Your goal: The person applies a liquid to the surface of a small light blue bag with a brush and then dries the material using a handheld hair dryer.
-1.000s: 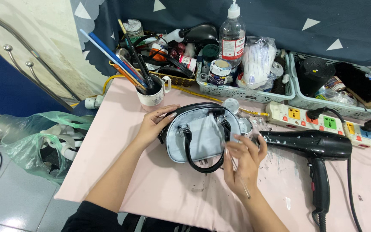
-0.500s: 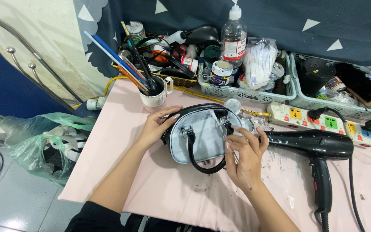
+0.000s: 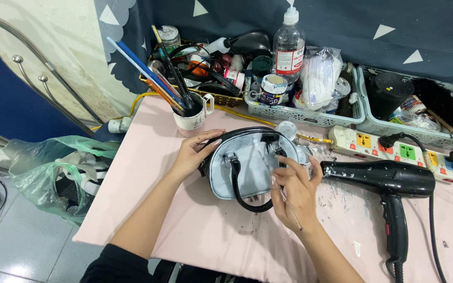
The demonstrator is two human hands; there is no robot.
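A: What are the hands doing?

B: The left hand (image 3: pixel 192 154) lies with spread fingers against the left end of a small light blue handbag (image 3: pixel 250 165) with black trim, steadying it without closing round it. The right hand (image 3: pixel 294 191) is curled round a thin brush (image 3: pixel 288 205), pinched between the fingers, with its tip at the bag's right side, by the metal ring of the handle.

A: And where does the bag lie?

B: On its side on the pink worktop (image 3: pixel 200 236), about midway along it and nearer the back edge than the front. Its black handle (image 3: pixel 245 196) loops toward the person.

A: What is around it?

B: Just right of the bag lies a black hairdryer (image 3: pixel 389 181), flecked with paint, its grip pointing to the front edge. Behind that, along the back edge, is a white power strip (image 3: pixel 394 149) with coloured sockets. Behind the left hand stands a white mug (image 3: pixel 192 115) full of brushes and pencils. Along the back edge are grey baskets (image 3: pixel 310 112) with jars and a clear plastic bottle (image 3: pixel 288 50). Off the left edge, a green plastic bag (image 3: pixel 53 167) sits on the floor.
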